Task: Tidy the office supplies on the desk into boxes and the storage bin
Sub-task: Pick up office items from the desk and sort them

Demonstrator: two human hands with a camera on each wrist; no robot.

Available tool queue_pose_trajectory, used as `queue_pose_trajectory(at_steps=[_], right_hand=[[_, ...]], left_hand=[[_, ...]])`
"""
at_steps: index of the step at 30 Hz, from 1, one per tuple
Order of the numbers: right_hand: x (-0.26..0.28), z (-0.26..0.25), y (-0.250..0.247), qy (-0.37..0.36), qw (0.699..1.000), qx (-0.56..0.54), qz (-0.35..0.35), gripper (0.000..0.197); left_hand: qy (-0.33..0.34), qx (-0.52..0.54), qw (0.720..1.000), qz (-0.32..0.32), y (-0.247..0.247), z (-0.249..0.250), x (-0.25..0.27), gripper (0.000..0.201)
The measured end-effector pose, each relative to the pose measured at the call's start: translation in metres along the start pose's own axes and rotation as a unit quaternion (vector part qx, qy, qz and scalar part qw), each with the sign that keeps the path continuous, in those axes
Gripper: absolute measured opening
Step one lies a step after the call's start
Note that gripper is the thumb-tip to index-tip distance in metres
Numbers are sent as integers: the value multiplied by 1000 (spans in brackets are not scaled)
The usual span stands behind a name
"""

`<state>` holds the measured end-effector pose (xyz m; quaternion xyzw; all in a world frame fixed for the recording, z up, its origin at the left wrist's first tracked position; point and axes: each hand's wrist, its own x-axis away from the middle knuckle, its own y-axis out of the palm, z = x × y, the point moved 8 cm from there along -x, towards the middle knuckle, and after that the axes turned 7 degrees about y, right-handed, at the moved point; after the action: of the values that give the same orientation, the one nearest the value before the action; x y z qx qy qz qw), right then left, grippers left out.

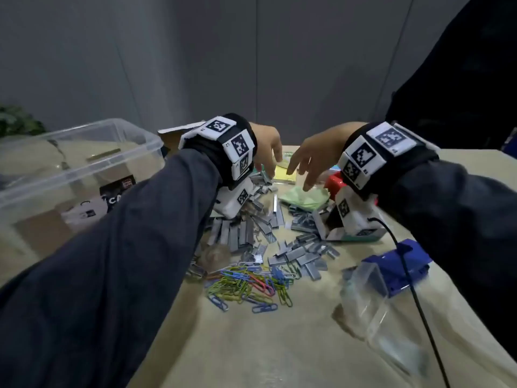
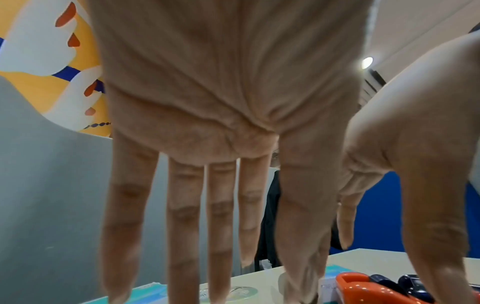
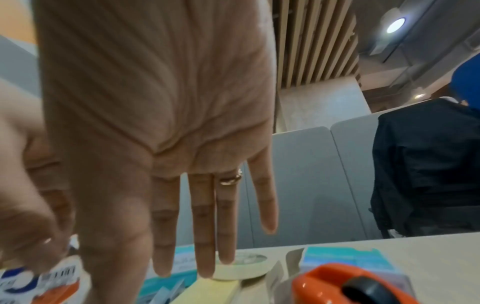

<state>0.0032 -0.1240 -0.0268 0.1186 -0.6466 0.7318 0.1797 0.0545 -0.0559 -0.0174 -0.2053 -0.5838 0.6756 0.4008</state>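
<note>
Office supplies are lying scattered on the desk (image 1: 279,345) below both hands. Largest, a clear storage bin (image 1: 72,163) is sitting well left of the left hand (image 1: 268,149). Grey staple strips (image 1: 296,253) are spreading beneath the wrists, with colourful paper clips (image 1: 249,284) nearer the person. An orange stapler (image 3: 350,286) is lying just right of the right hand (image 1: 316,161). Both hands are hanging with fingers straight and spread, gripping nothing, over yellow sticky notes (image 1: 284,175).
</note>
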Motion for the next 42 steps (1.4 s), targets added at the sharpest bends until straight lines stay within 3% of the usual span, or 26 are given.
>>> queue_pose_trajectory(at_steps=[3, 10, 14, 21, 24, 27, 30, 35, 42], right_hand=[[-5, -8, 2, -15, 999, -20, -22, 59], [-10, -29, 10, -56, 997, -38, -26, 51], [-14, -37, 17, -43, 999, -16, -29, 47], [-26, -39, 28, -18, 998, 55, -25, 59], [-26, -44, 33, -26, 998, 65, -7, 60], [-26, -53, 30, -76, 994, 68, 25, 48], [-22, -59, 26, -100, 993, 49, 39, 37], [-23, -64, 27, -96, 991, 72, 51, 48], [-21, -65, 25, -84, 993, 58, 50, 37]], left_hand=[[1, -26, 1000, 4, -4, -6, 4, 44], [7, -43, 995, 90, -11, -33, 33, 38], [18, 11, 996, 84, -1, -43, 38, 33], [9, 17, 998, 62, 4, -47, 34, 33], [9, 4, 996, 87, 1, -44, 38, 30], [16, 1, 992, 122, -9, -47, 46, 19], [23, -3, 995, 101, -6, -43, 54, 4], [35, -11, 996, 75, -1, -41, 66, 5], [31, -20, 998, 56, 8, -37, 61, 6]])
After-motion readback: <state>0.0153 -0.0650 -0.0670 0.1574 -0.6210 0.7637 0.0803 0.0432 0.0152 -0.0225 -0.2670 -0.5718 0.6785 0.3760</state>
